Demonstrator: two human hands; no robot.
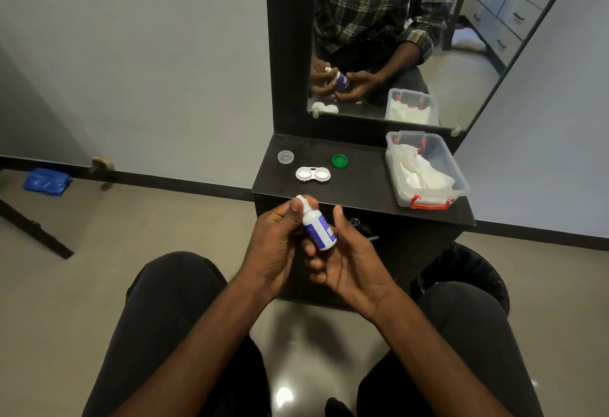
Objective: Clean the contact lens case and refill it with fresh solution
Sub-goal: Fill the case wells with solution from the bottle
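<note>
A small white solution bottle (319, 227) with a blue label is held between both hands, just in front of the dark table's front edge. My left hand (275, 242) pinches its white cap at the top with thumb and fingers. My right hand (346, 260) curls round the bottle's lower body. The white contact lens case (313, 174) lies open on the dark table (362, 182), both wells uncovered. Its green cap (340, 160) lies behind it to the right, and a clear cap (285, 156) to the left.
A clear plastic box (461, 182) with a red handle holds white tissues at the table's right. A mirror (412, 37) stands behind the table. A black bin (461, 271) is on the floor at the right. My knees frame the bottom of the view.
</note>
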